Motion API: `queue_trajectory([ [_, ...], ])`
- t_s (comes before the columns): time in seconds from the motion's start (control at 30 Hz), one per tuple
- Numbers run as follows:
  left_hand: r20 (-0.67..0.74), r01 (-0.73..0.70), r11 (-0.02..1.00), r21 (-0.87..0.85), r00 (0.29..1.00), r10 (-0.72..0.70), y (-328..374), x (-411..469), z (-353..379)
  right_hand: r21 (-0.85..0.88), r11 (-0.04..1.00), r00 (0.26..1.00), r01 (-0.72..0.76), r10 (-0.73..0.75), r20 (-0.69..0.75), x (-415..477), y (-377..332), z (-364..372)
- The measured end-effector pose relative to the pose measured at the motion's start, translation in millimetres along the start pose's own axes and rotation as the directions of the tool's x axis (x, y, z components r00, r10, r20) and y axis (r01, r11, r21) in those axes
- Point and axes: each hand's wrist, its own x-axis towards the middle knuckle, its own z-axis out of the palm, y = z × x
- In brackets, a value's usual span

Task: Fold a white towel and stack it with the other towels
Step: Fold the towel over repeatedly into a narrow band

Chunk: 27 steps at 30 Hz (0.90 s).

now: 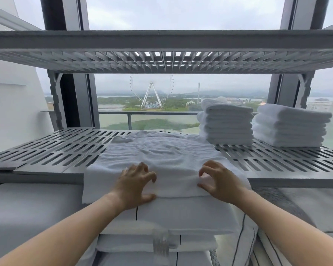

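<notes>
Early in the fold: gripping the near edge of the rumpled white terry towel [161,154], spread on the grey slotted plastic shelf [56,150], with left hand [136,186] and right hand [217,182], fingers curled round it. Next, likely carry that edge far, corners matched, then onto folded white towel stacks [227,123] far right

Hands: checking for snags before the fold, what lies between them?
Only the white towel, draped over the shelf, between left hand and right hand; head view.

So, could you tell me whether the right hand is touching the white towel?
Touching. In the head view the right hand pinches the white towel at its near fold.
</notes>
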Motion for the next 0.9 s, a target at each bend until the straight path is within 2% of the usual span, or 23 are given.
queue_trajectory([
  [0.1,0.005,0.002,0.999,0.041,1.000,-0.002,3.1,-2.7,3.0,-0.128,0.983,0.991,0.132,-0.127,0.049,-7.6,-8.4,11.1],
  [0.2,0.047,0.025,0.998,0.049,0.999,-0.027,5.8,-2.7,0.4,-0.204,0.972,0.988,0.115,-0.089,0.129,-7.6,-10.3,19.4],
  [0.37,-0.051,-0.063,0.996,-0.068,0.997,0.060,11.3,-11.1,-8.9,-0.215,0.972,0.993,0.100,-0.085,0.076,-10.1,-11.8,21.5],
  [0.5,-0.069,-0.061,0.992,-0.112,0.996,0.053,9.0,-17.2,-10.5,-0.161,0.987,0.998,0.027,-0.037,-0.060,-12.4,-17.4,20.2],
  [0.57,-0.085,-0.069,0.994,-0.082,0.994,0.062,7.0,-19.0,-9.2,-0.170,0.985,0.998,0.007,-0.017,-0.056,-11.7,-18.5,17.1],
  [0.7,-0.113,-0.076,0.997,-0.005,0.991,0.075,6.7,-24.2,-4.7,-0.265,0.964,0.993,-0.036,0.064,0.095,-16.3,-12.0,12.7],
  [0.8,-0.121,-0.029,0.999,-0.038,0.992,0.024,6.1,-24.8,-9.0,-0.202,0.962,0.982,-0.185,0.190,0.004,-15.4,-6.9,5.9],
  [0.9,-0.056,0.059,0.997,-0.052,0.997,-0.062,-2.1,-25.0,-11.7,-0.215,0.950,0.974,-0.227,0.222,-0.045,-4.0,-3.8,-0.6],
])
